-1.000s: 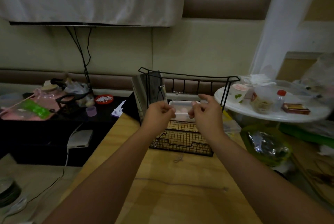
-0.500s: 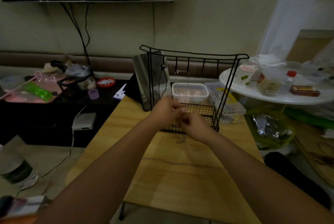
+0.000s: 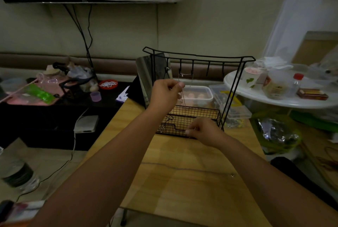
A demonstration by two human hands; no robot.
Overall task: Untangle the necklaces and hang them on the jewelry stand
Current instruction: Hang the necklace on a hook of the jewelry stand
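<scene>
A dark cord [image 3: 182, 169] lies loose on the table [image 3: 201, 199]. Beyond it, the right hand [image 3: 204, 130] pinches the low end of 1 thin chain [image 3: 182, 96] at the stand's [image 3: 197, 58] basket. Higher up, the left hand [image 3: 165, 94] pinches the same chain, which hangs from the stand's hooks; tugging may unhook it.

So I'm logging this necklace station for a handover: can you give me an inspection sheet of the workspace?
Surface: wooden table, a necklace chain lying across it.
Job's things: black jewelry stand; thin hanging chain on its hooks.
Clutter: plastic boxes behind the stand.
Grippers: left hand pinches the hanging chain high; right hand pinches it low.
Cables: black cables down the wall.
Surroundings: white round table with cup and bottle.
</scene>
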